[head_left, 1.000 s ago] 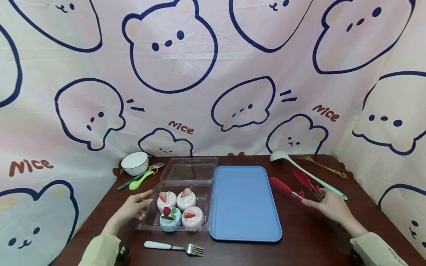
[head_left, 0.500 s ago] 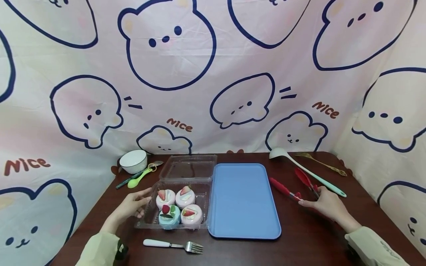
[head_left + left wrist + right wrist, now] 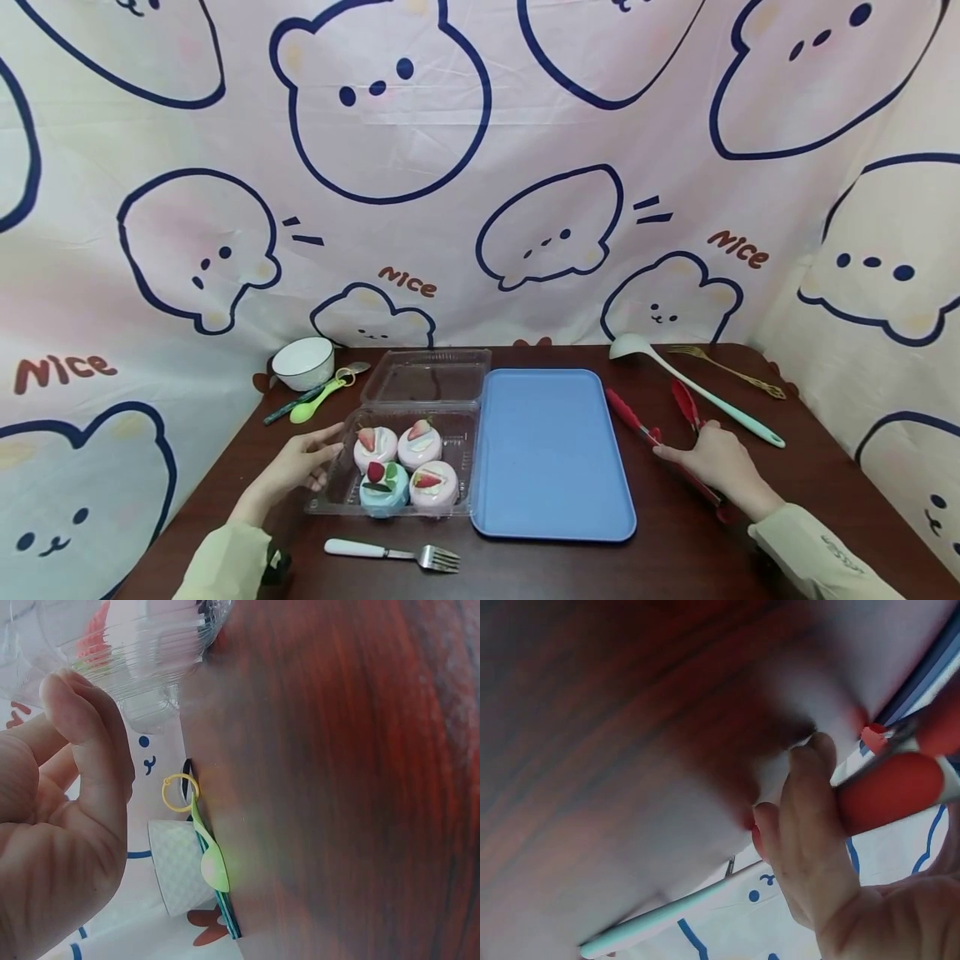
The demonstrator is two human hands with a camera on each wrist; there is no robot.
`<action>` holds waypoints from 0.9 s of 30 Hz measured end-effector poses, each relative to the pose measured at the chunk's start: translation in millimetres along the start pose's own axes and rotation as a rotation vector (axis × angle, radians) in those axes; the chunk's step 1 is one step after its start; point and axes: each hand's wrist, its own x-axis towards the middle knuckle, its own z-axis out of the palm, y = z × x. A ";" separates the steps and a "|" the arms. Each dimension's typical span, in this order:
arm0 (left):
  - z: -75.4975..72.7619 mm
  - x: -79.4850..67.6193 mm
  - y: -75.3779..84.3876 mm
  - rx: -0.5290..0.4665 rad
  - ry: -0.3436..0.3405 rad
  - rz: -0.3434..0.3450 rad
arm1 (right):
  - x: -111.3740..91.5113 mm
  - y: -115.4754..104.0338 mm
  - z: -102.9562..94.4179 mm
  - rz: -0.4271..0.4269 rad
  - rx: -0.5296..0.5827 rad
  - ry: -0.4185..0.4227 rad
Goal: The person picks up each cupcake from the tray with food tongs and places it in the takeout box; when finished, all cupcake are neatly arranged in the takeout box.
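Observation:
My right hand (image 3: 723, 462) grips a pair of red tongs (image 3: 632, 414) by its middle, its two arms spread apart. The tongs are right of the blue tray (image 3: 555, 454), with their far end visible below the hand. In the right wrist view the hand (image 3: 817, 855) curls its fingers close to a blurred red part of the tongs (image 3: 889, 793). At the left edge of an opened clear plastic box (image 3: 461, 442), my left hand (image 3: 296, 467) pinches the rim. Several toy cupcakes (image 3: 433, 487), pink and blue with fruit tops, sit in the box.
A fork with a white handle (image 3: 360, 548) lies in front of the box. Back left stand a white bowl (image 3: 303, 364) and a green spoon (image 3: 315, 406). Back right lie a ladle (image 3: 705, 390) and a gold fork (image 3: 738, 372). A patterned cloth (image 3: 480, 208) hangs behind.
My right hand has moved left with the tongs and turned them, so their rear end shows below the hand. The left hand keeps its place at the box; the view shifted slightly.

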 end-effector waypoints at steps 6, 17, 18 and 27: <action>1.0 0.8 0.5 0.001 0.003 -0.003 | -3.5 1.1 -5.0 0.001 -0.005 -0.001; -0.3 0.9 0.5 -0.007 -0.016 0.000 | -11.9 23.8 -23.3 0.026 0.035 -0.017; -0.7 0.7 0.6 -0.008 -0.018 0.000 | -12.6 26.8 -25.3 0.029 0.047 -0.021; -9.0 -5.7 -4.6 0.037 -0.008 0.000 | -21.5 54.5 -43.0 0.046 0.109 -0.089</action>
